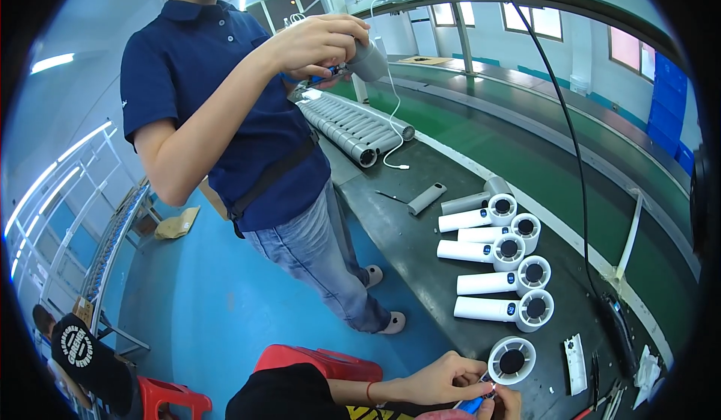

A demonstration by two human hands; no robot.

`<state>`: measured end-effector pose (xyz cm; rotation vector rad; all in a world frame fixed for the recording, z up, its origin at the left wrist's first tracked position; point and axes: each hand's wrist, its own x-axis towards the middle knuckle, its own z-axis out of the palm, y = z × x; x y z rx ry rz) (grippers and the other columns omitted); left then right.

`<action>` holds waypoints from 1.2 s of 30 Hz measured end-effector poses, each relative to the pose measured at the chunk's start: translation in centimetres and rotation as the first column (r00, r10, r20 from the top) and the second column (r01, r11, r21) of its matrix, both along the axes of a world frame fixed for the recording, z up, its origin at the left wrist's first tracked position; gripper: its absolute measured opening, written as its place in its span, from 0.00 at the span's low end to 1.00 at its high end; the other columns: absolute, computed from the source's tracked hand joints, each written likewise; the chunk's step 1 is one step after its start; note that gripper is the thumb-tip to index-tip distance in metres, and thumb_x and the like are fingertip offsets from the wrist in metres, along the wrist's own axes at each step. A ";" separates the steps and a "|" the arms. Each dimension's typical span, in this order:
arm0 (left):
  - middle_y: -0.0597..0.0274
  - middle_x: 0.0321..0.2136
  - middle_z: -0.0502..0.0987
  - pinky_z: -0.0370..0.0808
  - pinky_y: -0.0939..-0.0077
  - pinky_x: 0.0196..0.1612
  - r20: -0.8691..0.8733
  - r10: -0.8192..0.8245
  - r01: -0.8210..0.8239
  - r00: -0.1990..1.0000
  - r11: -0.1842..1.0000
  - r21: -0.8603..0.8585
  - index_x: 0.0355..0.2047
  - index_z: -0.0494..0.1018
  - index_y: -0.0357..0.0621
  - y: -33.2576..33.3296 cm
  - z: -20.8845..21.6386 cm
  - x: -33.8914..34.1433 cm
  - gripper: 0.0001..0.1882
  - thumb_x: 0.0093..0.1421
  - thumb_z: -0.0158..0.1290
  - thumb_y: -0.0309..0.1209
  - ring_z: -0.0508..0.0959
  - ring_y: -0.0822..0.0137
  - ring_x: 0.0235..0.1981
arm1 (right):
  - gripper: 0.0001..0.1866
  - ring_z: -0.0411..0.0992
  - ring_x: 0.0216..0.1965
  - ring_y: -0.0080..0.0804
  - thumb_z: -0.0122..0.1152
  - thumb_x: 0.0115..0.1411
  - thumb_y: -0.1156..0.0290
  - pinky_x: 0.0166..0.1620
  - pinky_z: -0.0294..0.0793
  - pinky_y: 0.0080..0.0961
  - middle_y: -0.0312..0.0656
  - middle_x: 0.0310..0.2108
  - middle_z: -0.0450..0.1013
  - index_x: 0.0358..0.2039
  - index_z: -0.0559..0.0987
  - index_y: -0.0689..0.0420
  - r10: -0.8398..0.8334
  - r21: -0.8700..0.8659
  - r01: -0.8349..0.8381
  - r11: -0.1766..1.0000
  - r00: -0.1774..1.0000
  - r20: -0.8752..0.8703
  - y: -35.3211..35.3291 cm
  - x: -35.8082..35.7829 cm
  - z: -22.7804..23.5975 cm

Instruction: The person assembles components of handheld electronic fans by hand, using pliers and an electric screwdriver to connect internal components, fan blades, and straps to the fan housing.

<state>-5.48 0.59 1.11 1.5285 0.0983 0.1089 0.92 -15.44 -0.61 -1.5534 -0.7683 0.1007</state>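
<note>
at the far left a seated person's dark shirt back carries a round white emblem, and a flat brown cardboard piece lies on the blue floor beside a metal rack. further right a co-worker in a navy polo stands at the bench, both hands closed around a grey cylinder held at chest height, with a row of grey tubes lying side by side on the dark worktable behind. at the bottom edge the wearer's left hand has its fingers curled together, pinching at the rim of a white round fan head that sits on the table just beside it; the right hand is mostly cut off by the frame, its fingers wrapped on a small blue tool, though how tightly i cannot tell. judging by the layout, the work looks well under way: a column of six white handheld fans lies finished-looking, handles pointing left, heads right, some with a small blue mark near the neck, while the single head at the hands seems not yet joined to a handle. a loose grey handle lies apart further up. right of the hands a white flat plate rests on the table, a black cable hangs down, and blue crates stack at the far right wall.
</note>
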 end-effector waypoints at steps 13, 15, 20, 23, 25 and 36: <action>0.71 0.27 0.76 0.69 0.86 0.30 0.024 0.688 -0.667 0.725 0.710 -0.227 0.39 0.75 0.35 10.6 1.7 -4.6 0.13 0.65 0.50 0.34 0.71 0.84 0.28 | 0.18 0.70 0.29 0.24 0.56 0.58 0.78 0.35 0.70 0.18 0.40 0.34 0.73 0.51 0.75 0.60 0.194 -0.033 -0.195 0.980 0.981 -0.033 2.0 -0.6 1.7; 0.65 0.28 0.77 0.72 0.83 0.29 0.121 0.721 -0.717 0.683 0.693 -0.081 0.35 0.75 0.35 10.6 -0.3 -4.5 0.10 0.63 0.51 0.31 0.75 0.79 0.26 | 0.18 0.69 0.28 0.22 0.55 0.59 0.77 0.34 0.69 0.18 0.39 0.33 0.73 0.51 0.75 0.60 0.209 -0.111 -0.229 0.967 0.964 -0.164 2.3 -0.9 0.6; 0.71 0.30 0.75 0.67 0.87 0.32 0.065 0.490 -0.482 0.869 0.870 -0.107 0.40 0.75 0.34 3.7 0.4 -4.2 0.12 0.64 0.53 0.31 0.70 0.85 0.31 | 0.22 0.67 0.28 0.21 0.49 0.67 0.62 0.32 0.69 0.17 0.40 0.33 0.73 0.57 0.67 0.59 0.447 0.093 -0.453 0.887 0.789 -0.421 2.8 -3.1 0.1; 0.67 0.30 0.76 0.69 0.82 0.36 0.079 0.389 -0.386 0.918 0.921 -0.046 0.41 0.73 0.34 0.6 -0.1 -3.2 0.12 0.64 0.52 0.32 0.72 0.81 0.32 | 0.17 0.65 0.24 0.21 0.50 0.67 0.59 0.28 0.67 0.19 0.38 0.28 0.71 0.47 0.70 0.60 0.305 0.151 -0.268 0.952 0.765 -0.567 3.3 -4.7 -0.3; 0.64 0.30 0.76 0.70 0.79 0.37 0.005 0.302 -0.302 0.953 0.953 0.013 0.40 0.73 0.34 -0.4 0.3 -2.5 0.12 0.63 0.52 0.32 0.72 0.79 0.33 | 0.12 0.68 0.26 0.24 0.50 0.66 0.65 0.40 0.67 0.25 0.36 0.28 0.72 0.44 0.74 0.60 0.242 0.138 -0.201 0.970 0.730 -0.639 3.3 -4.4 -0.3; 0.43 0.61 0.57 0.54 0.49 0.61 0.429 0.233 -0.469 0.873 0.157 0.869 0.56 0.66 0.47 6.9 3.1 7.3 0.39 0.45 0.65 0.45 0.54 0.43 0.63 | 0.14 0.67 0.17 0.24 0.55 0.60 0.63 0.22 0.66 0.19 0.42 0.20 0.70 0.35 0.68 0.62 0.189 0.212 -0.079 0.974 0.799 -0.571 -2.3 -2.3 1.7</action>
